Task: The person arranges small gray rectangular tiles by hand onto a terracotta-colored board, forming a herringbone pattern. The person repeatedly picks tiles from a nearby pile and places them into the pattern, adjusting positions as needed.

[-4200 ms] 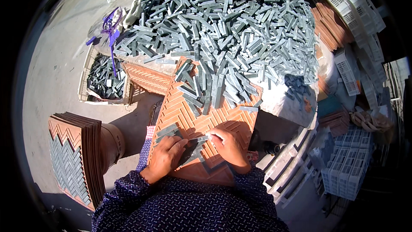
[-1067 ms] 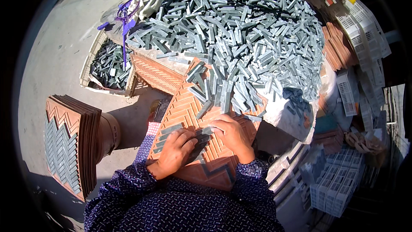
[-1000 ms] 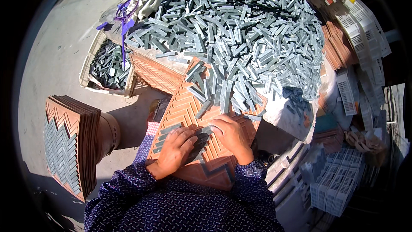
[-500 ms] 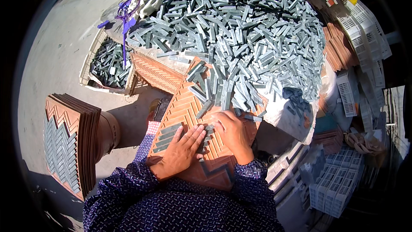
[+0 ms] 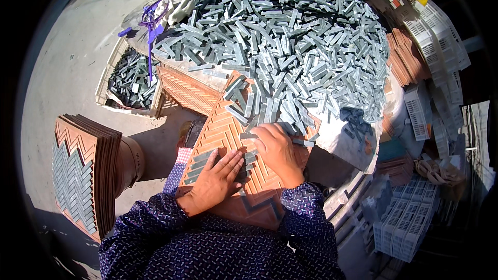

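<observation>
Pinching 1 grey strip (image 5: 247, 136) between thumb and fingers, the right hand (image 5: 279, 153) is nearly closed over the orange grooved board (image 5: 218, 130), the strip's free end sticking out to the left; whether it touches the grooves I can't tell from here. The left hand (image 5: 217, 180) lies palm down on the board, fingers loosely spread, covering some of the set strips (image 5: 199, 167) and gripping nothing that I can see. To my eye the step in hand is filling the herringbone channels 1 strip at a time, and the board looks only part done: strips sit in slots on either side of the left hand, while many channels toward the far end are bare. The next move seems to call for turning the held piece to match a bare slot's slant and seating it flush without nudging its neighbours. Loose strips (image 5: 251, 106) lie heaped on the board's far end, next to the big pile (image 5: 290, 36). As for containers, the pale crate (image 5: 156, 101) beyond the left arm holds a jumble of darker strips. At far left, the top tray of a stack (image 5: 108, 176) is mostly filled in neat zigzags. The white crates (image 5: 402, 223) on the right hide their contents from me.
</observation>
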The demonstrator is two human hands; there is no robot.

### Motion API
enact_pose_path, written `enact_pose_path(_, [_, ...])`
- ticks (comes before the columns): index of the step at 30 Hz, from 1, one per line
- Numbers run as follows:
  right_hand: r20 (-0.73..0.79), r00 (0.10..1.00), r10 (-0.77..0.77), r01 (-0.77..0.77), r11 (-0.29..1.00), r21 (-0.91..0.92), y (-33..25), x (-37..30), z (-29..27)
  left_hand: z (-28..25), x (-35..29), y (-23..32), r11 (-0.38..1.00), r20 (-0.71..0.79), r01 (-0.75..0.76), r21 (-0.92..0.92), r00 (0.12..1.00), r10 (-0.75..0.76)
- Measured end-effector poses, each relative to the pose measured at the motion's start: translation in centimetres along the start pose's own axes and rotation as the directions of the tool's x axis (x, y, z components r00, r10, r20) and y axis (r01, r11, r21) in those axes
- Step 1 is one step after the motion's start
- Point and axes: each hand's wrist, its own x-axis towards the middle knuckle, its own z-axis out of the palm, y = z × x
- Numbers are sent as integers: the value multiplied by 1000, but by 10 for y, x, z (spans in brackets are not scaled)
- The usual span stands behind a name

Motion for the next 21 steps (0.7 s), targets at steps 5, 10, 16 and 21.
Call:
enact_pose_path(5, [-59,964,258,-245,954,172,-4,-35,-12,-4,2,-2,991,-40,-29,-127,999,24])
enact_pose_path(10, [-40,961,274,-263,949,173,3,-55,-11,-8,9,-8,999,-2,-44,-16,999,44])
enact_pose_path(16, [-63,962,267,-266,963,30,1,-49,3,-4,11,-13,994,-156,-52,-95,987,37])
enact_pose_path(21, [-38,972,231,-230,973,23,2,-38,21,-8,21,-17,970,-376,-34,-239,925,-60])
